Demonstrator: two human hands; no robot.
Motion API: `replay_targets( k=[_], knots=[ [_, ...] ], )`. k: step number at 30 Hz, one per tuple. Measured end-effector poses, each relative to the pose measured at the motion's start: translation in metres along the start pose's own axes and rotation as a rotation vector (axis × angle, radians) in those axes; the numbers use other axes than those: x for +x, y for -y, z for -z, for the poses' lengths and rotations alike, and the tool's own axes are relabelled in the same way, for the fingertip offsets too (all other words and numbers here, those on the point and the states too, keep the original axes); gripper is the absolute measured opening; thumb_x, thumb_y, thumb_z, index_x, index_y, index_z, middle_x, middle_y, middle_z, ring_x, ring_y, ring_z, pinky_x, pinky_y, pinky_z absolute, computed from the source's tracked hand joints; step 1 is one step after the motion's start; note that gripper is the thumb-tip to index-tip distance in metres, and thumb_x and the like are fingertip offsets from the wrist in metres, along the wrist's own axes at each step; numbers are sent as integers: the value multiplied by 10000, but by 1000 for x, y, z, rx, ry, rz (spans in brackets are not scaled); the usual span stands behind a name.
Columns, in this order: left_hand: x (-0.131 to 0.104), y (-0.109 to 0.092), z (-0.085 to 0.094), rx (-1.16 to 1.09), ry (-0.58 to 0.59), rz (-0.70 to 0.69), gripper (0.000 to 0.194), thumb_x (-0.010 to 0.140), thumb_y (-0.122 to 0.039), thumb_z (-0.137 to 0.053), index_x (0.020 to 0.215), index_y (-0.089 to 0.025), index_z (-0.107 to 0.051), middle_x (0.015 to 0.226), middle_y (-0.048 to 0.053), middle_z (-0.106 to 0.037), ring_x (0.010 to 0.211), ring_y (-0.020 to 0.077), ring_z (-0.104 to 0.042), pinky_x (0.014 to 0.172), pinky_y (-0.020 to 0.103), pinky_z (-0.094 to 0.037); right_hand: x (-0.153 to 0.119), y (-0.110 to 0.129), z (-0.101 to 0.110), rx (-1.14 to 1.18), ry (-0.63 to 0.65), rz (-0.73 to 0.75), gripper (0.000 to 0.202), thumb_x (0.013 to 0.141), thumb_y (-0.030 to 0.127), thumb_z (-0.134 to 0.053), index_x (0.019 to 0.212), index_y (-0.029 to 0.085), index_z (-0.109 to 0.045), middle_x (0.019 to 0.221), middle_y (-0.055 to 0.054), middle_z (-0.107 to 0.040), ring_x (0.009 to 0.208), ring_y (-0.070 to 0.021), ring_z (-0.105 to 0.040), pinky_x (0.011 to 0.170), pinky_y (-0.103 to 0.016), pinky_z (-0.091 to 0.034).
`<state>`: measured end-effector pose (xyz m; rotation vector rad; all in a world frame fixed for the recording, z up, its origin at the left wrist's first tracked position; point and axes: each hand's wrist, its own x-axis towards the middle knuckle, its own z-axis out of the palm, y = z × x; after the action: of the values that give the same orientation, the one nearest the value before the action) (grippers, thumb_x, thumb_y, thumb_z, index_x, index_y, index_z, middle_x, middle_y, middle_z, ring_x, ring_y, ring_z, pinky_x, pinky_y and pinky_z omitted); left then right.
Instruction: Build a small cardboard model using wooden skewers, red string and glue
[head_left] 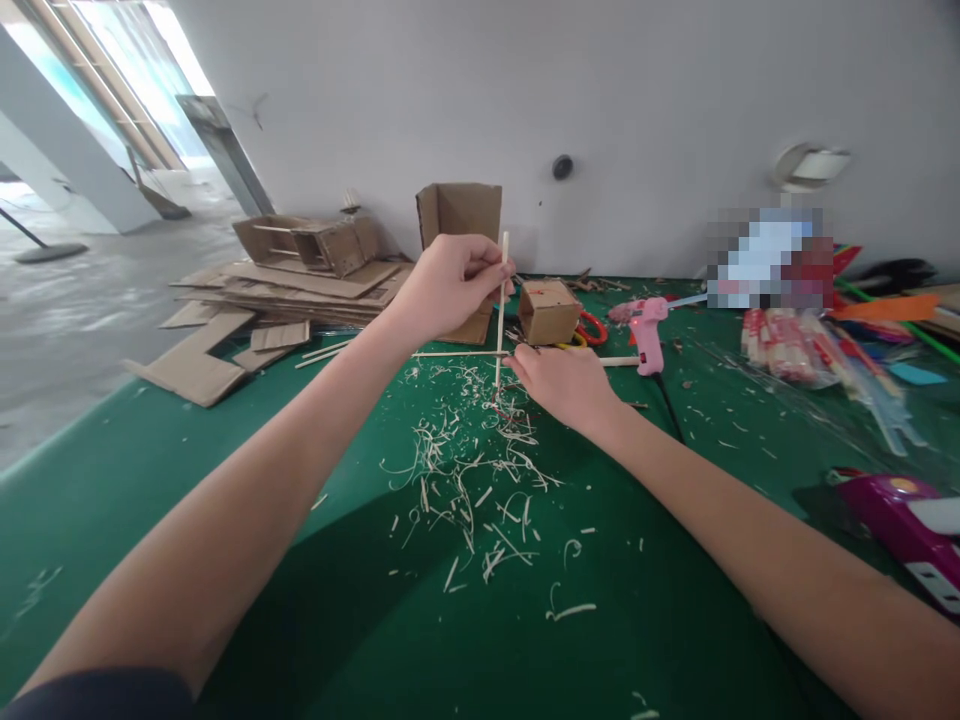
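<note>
My left hand pinches a pale wooden stick near its top. The stick stands nearly upright, its lower end close to the green table. Beside the stick's lower part is my right hand, fingers closed; what they grip is hidden, though a small dark edge shows at the fingertips. A thin wooden strip runs sideways to that spot from the left, and a thicker pale stick shows right of the hand. Curled wood shavings lie scattered beneath both hands.
Cardboard sheets with a cardboard box frame are stacked left. A small cardboard box, red-handled scissors and a pink glue gun stand behind my right hand. Bagged sticks and a purple device lie right.
</note>
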<state>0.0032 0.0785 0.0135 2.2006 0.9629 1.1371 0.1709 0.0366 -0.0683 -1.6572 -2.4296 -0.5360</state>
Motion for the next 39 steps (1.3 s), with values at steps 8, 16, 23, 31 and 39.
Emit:
replay_targets(
  k=[8, 16, 23, 31, 39],
  knots=[
    [1, 0, 0, -4, -23, 30, 182, 909, -196, -500, 771, -141, -605, 799, 58, -693, 742, 127, -660, 742, 263, -542, -1, 4, -5, 21, 130, 33, 486, 1001, 410, -266, 869, 140, -648, 646, -102, -645, 578, -190, -591, 536, -297, -224],
    [3, 2, 2, -6, -1, 12, 188, 903, -217, -516, 760, -145, -615, 807, 64, -700, 751, 133, -663, 756, 273, -542, -6, 4, -10, -20, -2, -47, 509, 1011, 388, -158, 1023, 152, -609, 723, -113, -699, 594, -197, -615, 531, -293, -191],
    [3, 8, -3, -19, -24, -19, 181, 906, -196, -498, 775, -146, -612, 794, 47, -687, 758, 133, -660, 777, 283, -536, -7, 5, -11, -24, -27, -34, 498, 1011, 330, -118, 1107, 210, -591, 800, -103, -719, 596, -178, -591, 537, -296, -187],
    [5, 2, -5, 11, -15, -11, 169, 893, -205, -520, 773, -150, -626, 787, 52, -700, 734, 131, -653, 750, 267, -531, -7, 7, -11, -10, 52, -21, 410, 1003, 347, -212, 1076, 196, -586, 641, -82, -669, 528, -187, -570, 520, -285, -197],
    [4, -1, -3, 11, -20, 6, 184, 895, -198, -500, 765, -148, -620, 797, 58, -707, 722, 120, -650, 741, 261, -533, -6, 7, -7, 4, 151, 30, 374, 997, 343, -272, 1018, 183, -610, 628, -81, -653, 539, -190, -578, 527, -279, -223]
  ],
)
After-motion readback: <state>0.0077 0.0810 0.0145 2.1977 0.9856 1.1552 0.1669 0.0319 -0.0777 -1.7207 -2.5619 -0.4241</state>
